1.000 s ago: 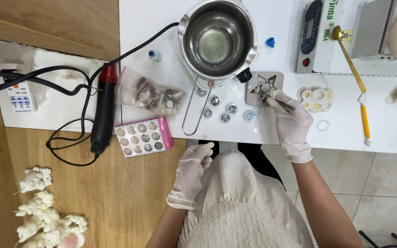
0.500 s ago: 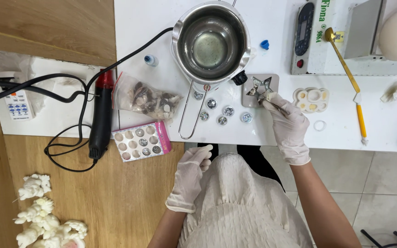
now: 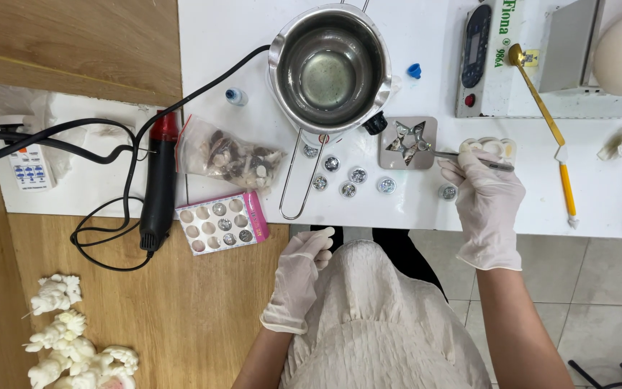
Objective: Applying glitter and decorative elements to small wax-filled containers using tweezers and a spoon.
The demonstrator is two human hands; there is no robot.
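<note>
Tweezers [image 3: 462,155] in right hand [image 3: 485,198], tips inside star mould [image 3: 407,142], contents unclear

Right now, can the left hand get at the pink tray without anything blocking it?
Probably yes. The left hand rests by the lap, off the table, and the pink tray lies just beside it at the edge, with nothing between them.

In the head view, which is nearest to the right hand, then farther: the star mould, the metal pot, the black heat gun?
1. Star mould: just left of the right hand, at the tweezers' tip.
2. Metal pot: farther up and left.
3. Black heat gun: far left, at the table's edge.
</note>
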